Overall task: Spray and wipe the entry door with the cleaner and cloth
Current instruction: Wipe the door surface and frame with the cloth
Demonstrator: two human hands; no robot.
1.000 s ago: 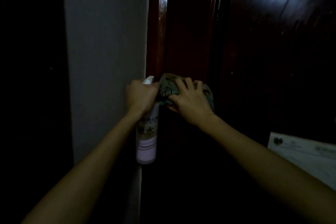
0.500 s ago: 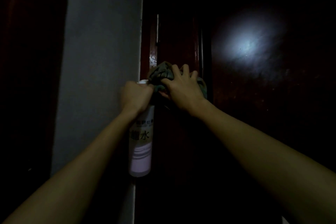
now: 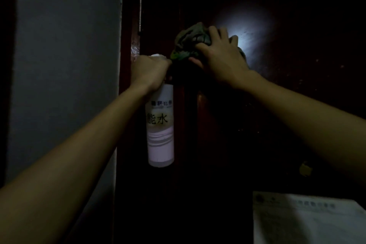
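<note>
By the grey wall, the left hand clenches the top of a tall white plastic spray bottle, held upright, probably ready to spray. The right hand bunches a crumpled green cloth in curled fingers against the dark glossy wooden door, pressing to wipe it.

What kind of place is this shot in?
Probably a dimly lit home entrance: a glossy dark reddish-brown wooden door, a grey wall beside its frame, and a white printed paper sheet low on the right. The left hand grips a white spray bottle, the right hand a crumpled green cloth.
</note>
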